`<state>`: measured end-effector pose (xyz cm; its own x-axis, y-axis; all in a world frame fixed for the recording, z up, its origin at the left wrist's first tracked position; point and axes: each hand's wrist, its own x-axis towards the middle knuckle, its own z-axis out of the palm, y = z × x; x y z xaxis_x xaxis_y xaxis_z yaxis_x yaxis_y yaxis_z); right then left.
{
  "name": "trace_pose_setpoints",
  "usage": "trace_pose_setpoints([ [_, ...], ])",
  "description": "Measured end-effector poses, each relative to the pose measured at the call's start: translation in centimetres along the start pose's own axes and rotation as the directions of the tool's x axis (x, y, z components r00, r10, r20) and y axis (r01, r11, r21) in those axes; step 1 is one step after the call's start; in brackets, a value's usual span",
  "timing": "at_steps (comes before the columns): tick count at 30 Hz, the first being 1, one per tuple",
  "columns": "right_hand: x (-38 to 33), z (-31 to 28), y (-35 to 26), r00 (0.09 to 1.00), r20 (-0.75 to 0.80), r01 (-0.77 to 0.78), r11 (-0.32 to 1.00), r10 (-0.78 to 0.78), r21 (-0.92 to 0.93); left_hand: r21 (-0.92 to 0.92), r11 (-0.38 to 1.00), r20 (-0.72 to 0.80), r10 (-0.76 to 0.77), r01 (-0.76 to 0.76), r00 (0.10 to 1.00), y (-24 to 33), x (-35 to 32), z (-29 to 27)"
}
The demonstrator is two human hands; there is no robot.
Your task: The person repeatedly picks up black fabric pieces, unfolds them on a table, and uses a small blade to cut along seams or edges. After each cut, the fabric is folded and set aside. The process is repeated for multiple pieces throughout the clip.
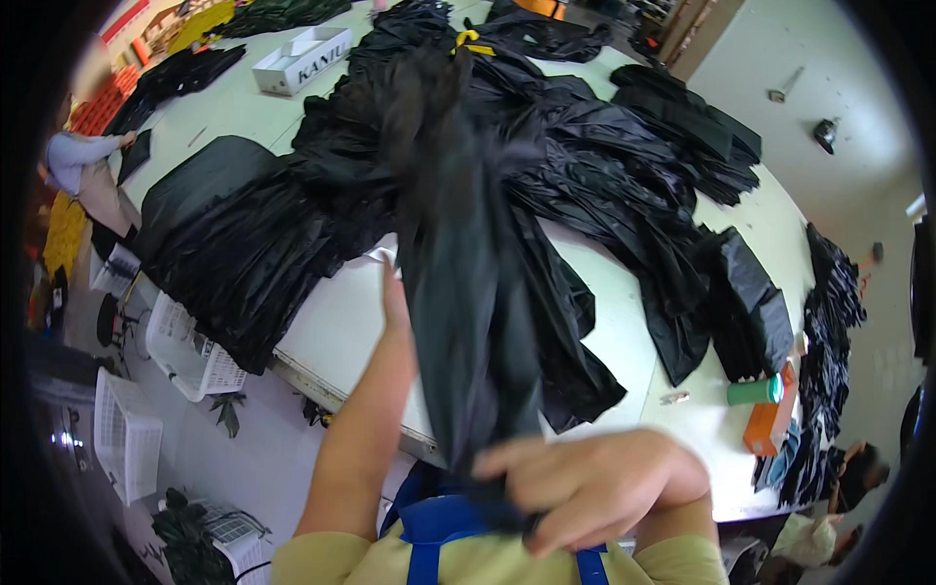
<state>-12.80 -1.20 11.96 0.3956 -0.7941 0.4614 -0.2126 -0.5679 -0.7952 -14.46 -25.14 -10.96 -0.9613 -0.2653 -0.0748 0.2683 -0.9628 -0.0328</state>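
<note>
A long, shiny black fabric piece [458,283] stretches from the pile down toward my body, blurred by motion. At its near end my right hand [604,483] is closed, fingers curled round the fabric close to my chest. My left hand [393,297] reaches up along the left side of this piece; its fingers are mostly hidden behind the cloth, next to a small white patch. Beyond both hands, a large heap of black garments [604,146] spreads over the white table [327,317]. Another bunch of black fabric [234,244] hangs over the table's left edge.
White plastic baskets [130,439] stand on the floor at left. A white box [302,60] sits far back. A green cylinder [756,391] and an orange box [770,414] are at right, near a folded black stack [746,302]. A co-worker [88,171] stands at far left.
</note>
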Motion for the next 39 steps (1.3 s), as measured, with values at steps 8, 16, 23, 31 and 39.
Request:
trace_pose_setpoints([
  [8, -10.2, 8.1, 3.6, 0.38, -0.842, -0.55, 0.825, 0.383, 0.127, 0.726, 0.682, -0.117, -0.001, 0.086, 0.993, 3.9, -11.1, 2.2],
  [16, -16.2, 7.8, 14.9, -0.205, -0.832, -0.953, -0.3, 0.516, 0.048, 0.942, 0.242, -0.174, -0.242, 0.233, 0.955, 1.9, -28.1, 2.1],
  [23, -4.7, 17.1, 13.6, 0.797, -0.381, -0.604, 0.638, 0.468, -0.478, 0.973, 0.204, -0.093, -0.094, 0.111, 0.991, -1.9, -33.6, 3.9],
  [31, -9.5, 33.7, 16.9, 0.645, 0.421, -0.748, 0.638, 0.638, 0.181, 0.989, 0.148, 0.006, 0.022, -0.009, 1.0, -5.8, -39.3, 7.2],
  [39, -10.2, 22.7, 2.7, 0.608, -0.137, -0.016, 0.184, 0.782, 0.983, 0.991, 0.075, 0.122, -0.233, -0.107, 0.965, -3.5, -39.1, 11.3],
])
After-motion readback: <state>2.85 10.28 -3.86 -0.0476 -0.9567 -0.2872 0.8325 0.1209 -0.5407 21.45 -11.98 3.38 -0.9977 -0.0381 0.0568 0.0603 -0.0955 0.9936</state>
